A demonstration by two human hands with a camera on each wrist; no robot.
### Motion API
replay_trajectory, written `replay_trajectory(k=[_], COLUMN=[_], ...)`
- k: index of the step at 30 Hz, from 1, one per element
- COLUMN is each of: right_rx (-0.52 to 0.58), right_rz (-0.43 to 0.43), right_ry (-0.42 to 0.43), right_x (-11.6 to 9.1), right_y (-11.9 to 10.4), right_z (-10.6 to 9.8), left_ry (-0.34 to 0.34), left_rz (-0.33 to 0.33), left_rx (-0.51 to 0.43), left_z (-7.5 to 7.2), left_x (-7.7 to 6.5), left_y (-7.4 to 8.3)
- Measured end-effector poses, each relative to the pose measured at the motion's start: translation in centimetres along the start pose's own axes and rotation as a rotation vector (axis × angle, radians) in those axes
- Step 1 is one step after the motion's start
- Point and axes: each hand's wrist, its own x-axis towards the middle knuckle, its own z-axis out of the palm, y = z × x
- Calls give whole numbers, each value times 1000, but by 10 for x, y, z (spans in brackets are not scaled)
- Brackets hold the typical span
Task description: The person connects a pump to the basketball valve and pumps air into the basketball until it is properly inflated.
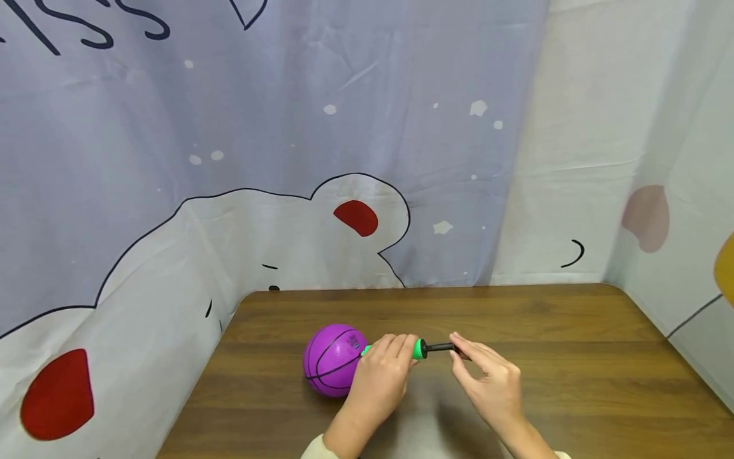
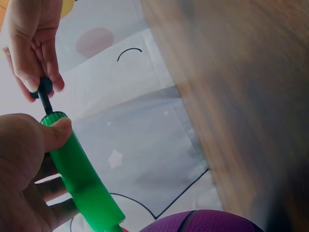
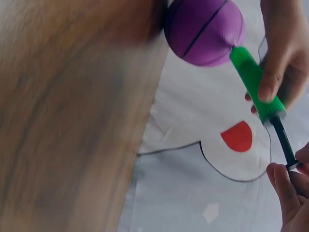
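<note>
No containers anywhere in view. On the brown wood-grain table [image 1: 516, 319], left of centre: a small purple rubber ball with black seam lines [image 1: 332, 360], basketball-patterned, round and matte. Touching its right side: the nozzle end of a bright green translucent plastic hand pump [image 2: 84, 179], lying roughly level and pointing away from the ball. Wrapped around the green barrel: the left hand [image 1: 380, 376], thumb pressed near the barrel's collar, other fingers curled beneath, grip clenched on the pump. Sticking out of the collar: a thin black plunger rod [image 3: 282, 142], partly drawn out, ending in a black knob. Pinched on that knob: the right hand [image 1: 487, 376], fingertips [image 3: 280, 181] closed around it from both sides, grip grasping the rod's end.

Seen from the left wrist: the green barrel slanting across the palm, ball just below its lower end. Seen from the right wrist: ball, barrel and rod in one straight line, table blurred alongside.

Behind and to both sides of the table: a hanging pale lavender cloth backdrop printed with a white cartoon bear outline and red patches [image 1: 355, 217]. At the far right edge: a sliver of something yellow [image 1: 725, 268], too little visible to identify. Between hands and ball, nothing in the way.
</note>
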Motion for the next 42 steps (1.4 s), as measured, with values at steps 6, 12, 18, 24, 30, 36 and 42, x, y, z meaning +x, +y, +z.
replay_trajectory(k=[6, 12, 18, 24, 30, 36, 42], right_rx=[-66, -108, -88, -80, -59, 19, 34], right_rz=[42, 107, 142, 168, 105, 85, 68], right_ry=[38, 75, 64, 71, 54, -1, 9], right_x=[6, 8, 6, 3, -9, -18, -16], right_y=[8, 14, 12, 5, -4, -13, -10], right_z=[-19, -33, -36, -26, 1, 19, 17], left_ry=[1, 45, 72, 96, 120, 137, 137], left_rz=[-15, -25, -36, 3, 67, 80, 34], left_rx=[11, 16, -21, 20, 72, 68, 8], left_z=[0, 1, -1, -3, -1, 1, 3], left_x=[-3, -3, -4, -2, 0, -1, -2], left_y=[-5, -9, -10, -9, -3, 2, 6])
